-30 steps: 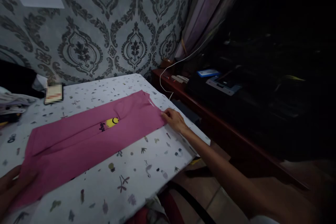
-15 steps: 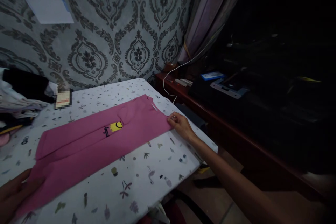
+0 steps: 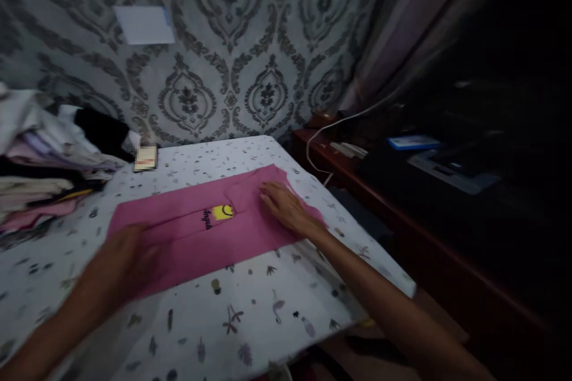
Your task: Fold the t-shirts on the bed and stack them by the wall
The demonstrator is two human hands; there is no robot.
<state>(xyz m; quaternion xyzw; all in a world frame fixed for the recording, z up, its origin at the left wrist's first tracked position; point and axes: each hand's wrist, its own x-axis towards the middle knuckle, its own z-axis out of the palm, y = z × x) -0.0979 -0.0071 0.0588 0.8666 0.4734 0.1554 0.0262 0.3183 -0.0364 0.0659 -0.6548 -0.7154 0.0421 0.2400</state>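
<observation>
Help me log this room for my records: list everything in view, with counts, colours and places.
Folded garment: 1, pink with yellow print and dark lettering, centre
Tablecloth: 1, white, printed, under the garment
Clothes pile: 1, mixed colours, left
Blurred item: 1, cream, beside the pile
Wallpaper: 1, grey, patterned, behind
Paper sheet: 1, white, on the wallpaper
Curtain: 1, dull purple, upper right
Cable: 1, white, right of the tablecloth
Wooden furniture: 1, reddish-brown, right
Long items: count unclear, pale, near the cable
Flat object: 1, blue, right
Thin piece: 1, grey, beside the flat object
Far right: too dark
Forearms: 2, bare, bottom
Left grip: 1, blurred hand over the garment's left part
Right grip: 1, hand on the garment's right part
</observation>
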